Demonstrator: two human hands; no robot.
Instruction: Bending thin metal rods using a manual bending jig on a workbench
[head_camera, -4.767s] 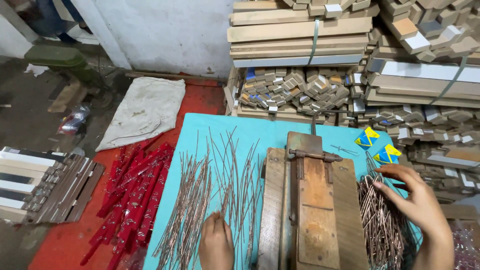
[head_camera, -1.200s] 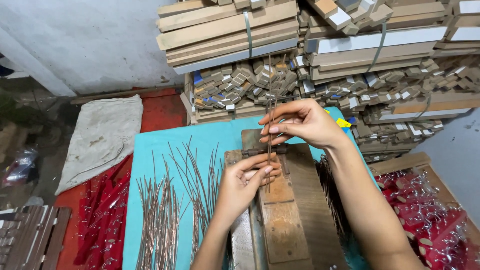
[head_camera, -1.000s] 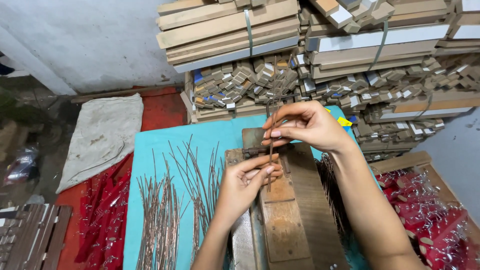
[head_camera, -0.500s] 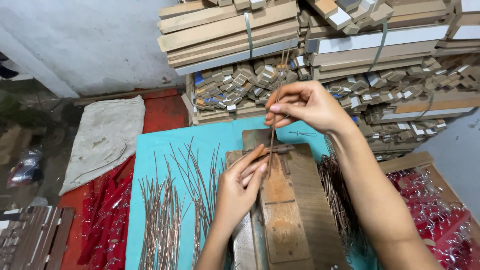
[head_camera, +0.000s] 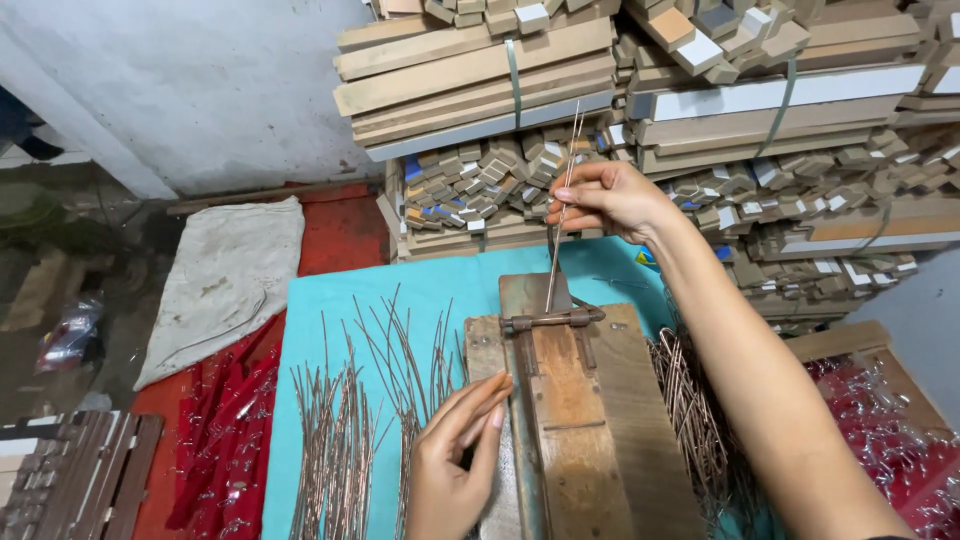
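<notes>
From my feed: R hand (head_camera: 612, 198) is raised over the far end of the wooden jig (head_camera: 580, 420), fingers pinched shut on a few thin metal wires (head_camera: 560, 215). The wires stand nearly upright, tilted a bit; lower ends come down to the metal plate at the jig's far end, just behind the hinge bar (head_camera: 552, 320) that crosses the jig. Upper ends stick up past the hand in front of the stacked wood.

L hand (head_camera: 455, 465) lies near the bottom edge, fingers straight and loosely together, tips resting on the jig's left rail. It's gripping nothing that I can see.

Jig sits on a teal sheet (head_camera: 440, 285). Left of the jig, loose straight wires (head_camera: 345, 440) are spread on the sheet in rough bunches. Right of the jig, partly behind the R forearm, I see a heap of bent wires (head_camera: 695, 415).

Containers: a wooden crate (head_camera: 885, 420) at lower right, w/ red-wrapped items and clear shiny bits in it; can't tell what they are exactly. Lower left, red packets (head_camera: 225, 440) lie loose on the floor, not in a container.

Behind: bundled wood slats (head_camera: 480, 75) strapped w/ green bands, small wood blocks (head_camera: 480, 175) piled under them. A pale cloth sack (head_camera: 230, 285) lies on the floor at left.
</notes>
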